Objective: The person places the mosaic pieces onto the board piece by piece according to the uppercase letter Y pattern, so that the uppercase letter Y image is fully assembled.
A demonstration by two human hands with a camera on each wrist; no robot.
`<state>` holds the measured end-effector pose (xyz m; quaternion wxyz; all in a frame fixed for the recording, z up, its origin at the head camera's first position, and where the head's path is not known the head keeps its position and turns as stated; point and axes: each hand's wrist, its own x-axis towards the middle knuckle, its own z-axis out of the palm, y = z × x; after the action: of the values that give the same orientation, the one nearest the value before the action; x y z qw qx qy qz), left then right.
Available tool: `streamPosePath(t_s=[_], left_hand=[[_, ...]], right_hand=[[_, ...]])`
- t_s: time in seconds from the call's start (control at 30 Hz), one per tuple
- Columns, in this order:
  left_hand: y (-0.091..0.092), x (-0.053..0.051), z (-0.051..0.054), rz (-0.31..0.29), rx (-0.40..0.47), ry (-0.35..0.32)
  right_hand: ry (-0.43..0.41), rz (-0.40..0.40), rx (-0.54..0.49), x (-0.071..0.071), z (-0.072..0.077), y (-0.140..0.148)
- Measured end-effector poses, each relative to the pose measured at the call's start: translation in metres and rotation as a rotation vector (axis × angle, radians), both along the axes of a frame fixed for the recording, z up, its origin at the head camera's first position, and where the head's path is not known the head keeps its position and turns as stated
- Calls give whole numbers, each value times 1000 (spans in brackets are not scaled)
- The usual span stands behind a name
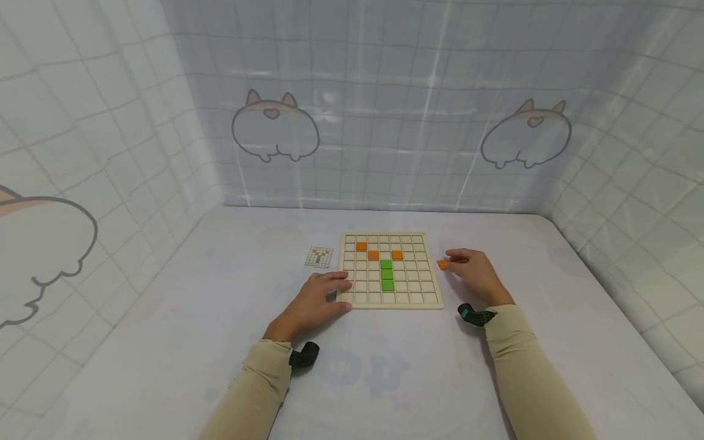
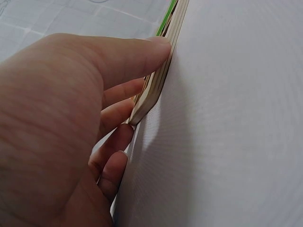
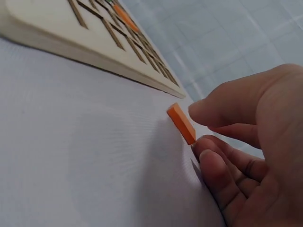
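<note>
A pale wooden grid board (image 1: 412,278) lies flat, with 3 orange tiles (image 1: 373,255) and a column of 3 green tiles (image 1: 387,275) in its cells. My left hand (image 1: 319,296) rests at the board's front left corner, its thumb on the front edge and its other fingers at the left edge. Just right of the board, my right hand (image 1: 475,272) is at a loose orange tile (image 3: 181,124). In the right wrist view, a lower fingertip meets one end of this tile, and a narrow gap shows between tile and thumb.
A small card (image 1: 319,257) printed with a coloured grid pattern lies left of the board. The white cloth-covered table (image 1: 363,360) is bounded by a back wall (image 1: 379,122) and side walls of grid-patterned fabric. A black wrist device (image 1: 305,354) sits at the left cuff.
</note>
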<state>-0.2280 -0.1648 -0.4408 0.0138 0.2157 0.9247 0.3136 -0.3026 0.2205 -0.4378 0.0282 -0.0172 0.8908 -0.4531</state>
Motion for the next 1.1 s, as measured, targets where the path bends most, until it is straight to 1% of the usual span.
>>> streamPosePath(t_s=[0.17, 0.33, 0.53, 0.7, 0.8, 0.9, 1.03, 1.1], left_hand=[[0, 0, 1, 4, -5, -11], [1, -1, 3, -2, 4, -9], [0, -2, 4, -12, -1, -14], [0, -4, 2, -10, -9, -23], [-2, -5, 3, -7, -3, -29], [-2, -5, 4, -6, 5, -40], [-2, -4, 2, -1, 3, -55], [-1, -4, 2, -3, 6, -46]], right_hand=[[35, 16, 93, 0, -1, -5], [49, 2, 152, 1, 0, -11], [29, -10, 160, 2, 3, -14], [60, -16, 139, 2, 1, -14], [65, -28, 133, 1, -1, -17], [69, -35, 142, 0, -2, -20], [104, -27, 170, 0, -1, -21], [120, -31, 179, 0, -1, -21]])
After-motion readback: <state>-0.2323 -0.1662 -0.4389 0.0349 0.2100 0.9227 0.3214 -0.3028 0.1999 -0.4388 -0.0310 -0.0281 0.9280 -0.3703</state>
